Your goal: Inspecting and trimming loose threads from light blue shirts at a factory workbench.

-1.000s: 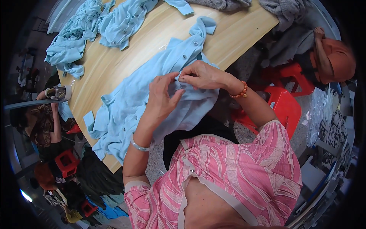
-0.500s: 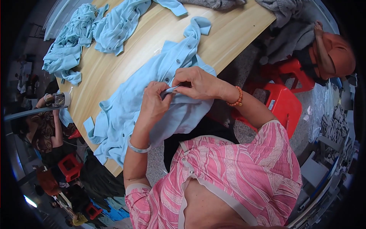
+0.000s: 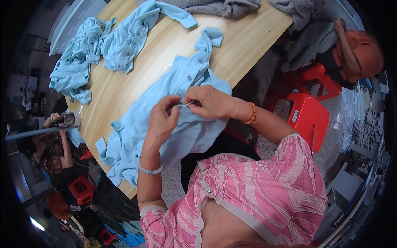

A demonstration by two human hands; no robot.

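Observation:
A light blue buttoned cardigan [image 3: 155,99] lies across the near edge of the wooden table, its lower side hanging toward my lap. My left hand [image 3: 162,118] pinches the cardigan's front edge, thumb against fingers. Close beside it on the right, my right hand [image 3: 209,101] grips the same edge, which stretches as a short raised strip between both hands. Dark buttons run along the front band, and one button [image 3: 190,77] shows just beyond my fingers. Whatever lies under my fingertips is hidden.
More light blue cardigans [image 3: 128,43] lie at the table's far left. Grey knitwear [image 3: 215,5] rests along the far edge. Red stools [image 3: 308,118] stand at right, near a person in an orange top [image 3: 362,53]. Another person [image 3: 56,153] works beyond the table's left side.
My hands still hold the cardigan's edge and have drawn slightly apart, leaving more of it showing between them. The whole view has shifted a little.

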